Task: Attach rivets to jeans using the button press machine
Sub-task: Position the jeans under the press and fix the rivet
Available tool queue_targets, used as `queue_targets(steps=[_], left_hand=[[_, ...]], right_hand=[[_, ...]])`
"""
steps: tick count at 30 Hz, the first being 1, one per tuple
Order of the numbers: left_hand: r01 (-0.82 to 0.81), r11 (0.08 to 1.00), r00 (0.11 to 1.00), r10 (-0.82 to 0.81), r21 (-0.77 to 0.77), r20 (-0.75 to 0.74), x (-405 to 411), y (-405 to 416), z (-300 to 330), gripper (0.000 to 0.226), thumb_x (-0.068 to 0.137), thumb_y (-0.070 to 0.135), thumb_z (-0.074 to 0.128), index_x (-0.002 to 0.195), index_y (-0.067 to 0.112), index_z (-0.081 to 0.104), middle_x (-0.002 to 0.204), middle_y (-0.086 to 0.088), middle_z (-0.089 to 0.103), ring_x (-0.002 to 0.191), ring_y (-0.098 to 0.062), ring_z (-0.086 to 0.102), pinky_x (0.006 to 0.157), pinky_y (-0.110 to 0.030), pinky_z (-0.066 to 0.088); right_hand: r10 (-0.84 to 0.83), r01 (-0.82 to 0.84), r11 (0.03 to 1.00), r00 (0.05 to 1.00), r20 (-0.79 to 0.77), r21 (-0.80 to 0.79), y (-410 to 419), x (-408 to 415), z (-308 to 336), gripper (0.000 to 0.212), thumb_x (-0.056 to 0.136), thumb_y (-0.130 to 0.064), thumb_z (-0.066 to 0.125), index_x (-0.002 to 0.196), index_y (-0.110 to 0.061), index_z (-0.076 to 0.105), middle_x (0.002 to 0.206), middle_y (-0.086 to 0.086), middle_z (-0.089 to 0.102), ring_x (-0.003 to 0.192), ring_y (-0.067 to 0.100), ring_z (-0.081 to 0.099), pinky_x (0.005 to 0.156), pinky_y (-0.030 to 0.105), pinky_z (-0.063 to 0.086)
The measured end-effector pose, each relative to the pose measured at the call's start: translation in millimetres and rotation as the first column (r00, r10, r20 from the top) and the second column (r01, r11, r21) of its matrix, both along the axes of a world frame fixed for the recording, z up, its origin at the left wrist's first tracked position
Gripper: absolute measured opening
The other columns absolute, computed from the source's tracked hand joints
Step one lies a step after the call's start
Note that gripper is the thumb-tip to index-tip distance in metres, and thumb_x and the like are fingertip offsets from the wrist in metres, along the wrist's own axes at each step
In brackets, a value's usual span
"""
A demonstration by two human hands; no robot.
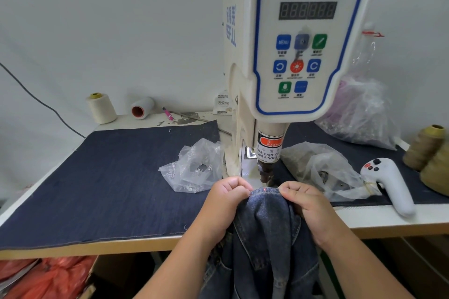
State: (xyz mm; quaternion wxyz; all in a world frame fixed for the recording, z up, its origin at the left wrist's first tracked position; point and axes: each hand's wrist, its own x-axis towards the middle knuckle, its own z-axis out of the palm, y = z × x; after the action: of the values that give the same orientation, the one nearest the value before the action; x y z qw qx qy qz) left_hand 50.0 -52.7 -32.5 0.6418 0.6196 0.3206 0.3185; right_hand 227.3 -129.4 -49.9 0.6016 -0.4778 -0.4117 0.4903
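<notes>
The white button press machine (298,39) stands at the middle of the table, its dark press head (265,172) pointing down. A blue denim garment (267,230) hangs over the table's front edge, its top edge lying just under the press head, with a red laser dot on the cloth. My left hand (228,199) pinches the garment's edge on the left of the head. My right hand (306,204) pinches it on the right. Two clear plastic bags of small metal parts lie beside the machine, the left bag (194,167) and the right bag (323,172).
A dark denim sheet (104,182) covers the table. Cream thread cones (100,108) and a pink pen (167,113) sit at the back left. A white handheld tool (388,184) and olive thread cones (430,155) lie at the right. A large plastic bag (362,114) leans behind the machine.
</notes>
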Motion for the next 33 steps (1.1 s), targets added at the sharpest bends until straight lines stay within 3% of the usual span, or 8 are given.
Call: queue_targets(steps=[7, 15, 19, 24, 28, 33], left_hand=[[-0.050, 0.999, 0.999, 0.050, -0.021, 0.002, 1.0, 2.7, -1.7, 0.014, 0.067, 0.015, 0.050, 0.065, 0.026, 0.058, 0.056, 0.004, 0.040, 0.050, -0.010, 0.034, 0.047, -0.024, 0.027], [-0.101, 0.983, 0.991, 0.113, -0.151, 0.072, 3.2, 3.6, -2.3, 0.023, 0.060, 0.007, 0.043, 0.056, 0.027, 0.054, 0.053, 0.007, 0.042, 0.049, -0.008, 0.035, 0.045, -0.022, 0.029], [-0.106, 0.967, 0.981, 0.139, -0.232, 0.133, 5.1, 3.5, -2.6, 0.023, 0.054, 0.008, 0.039, 0.075, 0.014, 0.047, 0.054, 0.004, 0.039, 0.049, -0.010, 0.033, 0.047, -0.024, 0.027], [-0.100, 0.966, 0.980, 0.137, -0.240, 0.142, 5.6, 1.9, 0.6, 0.024, 0.056, 0.007, 0.037, 0.079, 0.011, 0.043, 0.052, 0.004, 0.038, 0.046, -0.009, 0.034, 0.043, -0.021, 0.029], [-0.108, 0.965, 0.981, 0.143, -0.237, 0.133, 5.0, 0.9, 0.1, 0.020, 0.075, -0.004, 0.029, 0.080, 0.011, 0.042, 0.053, 0.005, 0.037, 0.047, -0.009, 0.032, 0.044, -0.021, 0.027], [-0.117, 0.964, 0.980, 0.151, -0.240, 0.130, 3.4, -1.5, 2.5, 0.016, 0.077, 0.000, 0.031, 0.083, 0.010, 0.043, 0.050, 0.004, 0.037, 0.044, -0.008, 0.032, 0.040, -0.020, 0.028]], right_hand=[[0.004, -0.004, 1.000, 1.000, -0.003, -0.011, 0.2, 0.1, 0.5, 0.020, 0.081, -0.023, 0.061, 0.065, -0.015, 0.069, 0.068, 0.004, 0.063, 0.066, 0.011, 0.059, 0.064, 0.024, 0.048], [0.002, -0.002, 1.000, 1.000, 0.019, -0.015, 0.3, 0.0, 0.5, 0.021, 0.081, -0.025, 0.061, 0.063, -0.016, 0.067, 0.067, 0.004, 0.061, 0.066, 0.012, 0.057, 0.063, 0.024, 0.047], [-0.011, 0.011, 1.000, 1.000, 0.007, -0.005, 1.1, 0.5, -1.6, 0.021, 0.082, -0.021, 0.060, 0.063, -0.015, 0.066, 0.065, 0.002, 0.060, 0.064, 0.010, 0.055, 0.062, 0.024, 0.045], [-0.014, 0.014, 1.000, 1.000, 0.010, -0.013, 1.8, 1.2, -2.2, 0.020, 0.080, -0.024, 0.061, 0.062, -0.016, 0.066, 0.065, 0.002, 0.060, 0.063, 0.010, 0.056, 0.061, 0.023, 0.046], [-0.006, 0.006, 1.000, 1.000, -0.001, -0.012, 1.4, 1.2, -2.6, 0.019, 0.080, -0.024, 0.062, 0.065, -0.014, 0.067, 0.068, 0.006, 0.061, 0.066, 0.013, 0.057, 0.063, 0.026, 0.047], [0.001, 0.000, 1.000, 1.000, 0.027, -0.024, 0.0, 2.0, -1.7, 0.021, 0.080, -0.026, 0.062, 0.063, -0.016, 0.066, 0.066, 0.003, 0.060, 0.065, 0.011, 0.057, 0.063, 0.024, 0.046]])
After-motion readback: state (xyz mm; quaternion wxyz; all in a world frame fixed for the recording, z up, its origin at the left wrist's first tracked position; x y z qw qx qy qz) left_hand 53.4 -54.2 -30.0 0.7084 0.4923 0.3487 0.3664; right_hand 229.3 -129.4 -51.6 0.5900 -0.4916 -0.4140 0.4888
